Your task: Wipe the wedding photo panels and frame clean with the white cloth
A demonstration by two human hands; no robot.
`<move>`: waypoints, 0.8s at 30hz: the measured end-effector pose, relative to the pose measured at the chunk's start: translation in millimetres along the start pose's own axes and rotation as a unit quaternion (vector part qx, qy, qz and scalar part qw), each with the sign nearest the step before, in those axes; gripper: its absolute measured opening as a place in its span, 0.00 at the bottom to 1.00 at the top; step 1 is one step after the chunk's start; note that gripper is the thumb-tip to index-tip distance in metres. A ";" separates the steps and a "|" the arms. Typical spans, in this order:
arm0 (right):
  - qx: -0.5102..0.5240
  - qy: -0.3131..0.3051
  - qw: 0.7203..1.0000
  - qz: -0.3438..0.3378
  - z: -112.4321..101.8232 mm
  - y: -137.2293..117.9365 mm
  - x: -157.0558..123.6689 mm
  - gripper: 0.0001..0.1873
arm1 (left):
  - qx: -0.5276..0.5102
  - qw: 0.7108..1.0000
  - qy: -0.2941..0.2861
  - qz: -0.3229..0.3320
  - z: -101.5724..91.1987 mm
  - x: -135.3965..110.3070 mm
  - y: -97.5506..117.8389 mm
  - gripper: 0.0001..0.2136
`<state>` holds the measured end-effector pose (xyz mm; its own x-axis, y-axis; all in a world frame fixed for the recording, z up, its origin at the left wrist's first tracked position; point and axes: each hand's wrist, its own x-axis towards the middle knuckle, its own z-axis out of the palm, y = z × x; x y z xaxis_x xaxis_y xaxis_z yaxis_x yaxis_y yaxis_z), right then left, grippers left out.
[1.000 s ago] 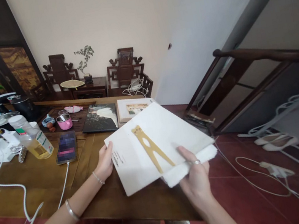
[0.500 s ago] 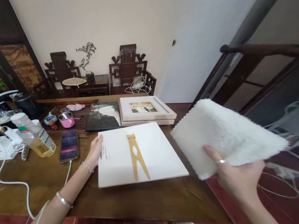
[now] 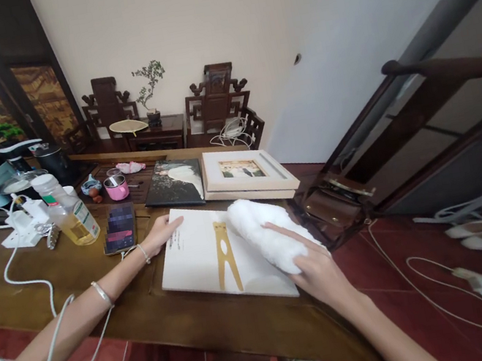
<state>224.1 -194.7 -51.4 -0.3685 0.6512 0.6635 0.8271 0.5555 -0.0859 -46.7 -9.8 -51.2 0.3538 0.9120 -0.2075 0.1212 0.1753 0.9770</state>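
A white square board point(image 3: 198, 256) with a gold clothespin-shaped figure point(image 3: 225, 256) lies flat on the brown wooden table point(image 3: 102, 292). My left hand point(image 3: 162, 231) rests open on the board's upper left corner, fingers stretched flat. My right hand point(image 3: 315, 267) presses a fluffy white cloth point(image 3: 264, 235) onto the board's right side, fingers closed over it.
Behind the board lie a dark photo album point(image 3: 175, 183) and a white framed picture point(image 3: 244, 175). A phone point(image 3: 119, 228), an oil bottle point(image 3: 68, 211), a pink cup point(image 3: 116, 188) and white cables point(image 3: 27, 268) sit to the left. A dark wooden chair point(image 3: 401, 133) stands right of the table.
My right hand pulled the cloth from under the board, lifted it to the right, then laid it on the board. The board went from held up to flat on the table.
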 end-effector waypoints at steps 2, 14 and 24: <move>0.001 -0.010 1.000 -0.002 6.4 0.9 2.1 0.14 | 0.051 0.998 -0.042 0.009 -3.7 -7.4 7.5 0.24; 0.025 -0.013 0.999 0.037 34.8 -4.3 3.3 0.17 | 0.496 0.829 0.003 0.258 -6.9 -16.2 8.8 0.26; 0.008 -0.099 0.993 0.060 24.7 7.7 12.6 0.17 | 0.587 0.745 -0.211 0.236 -28.4 -26.4 6.4 0.44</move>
<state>215.3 -169.5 -62.0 -0.3450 0.8012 0.4889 0.8642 0.4744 -0.1677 -81.5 -22.3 -38.1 0.8437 0.5286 -0.0937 0.5317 -0.7987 0.2816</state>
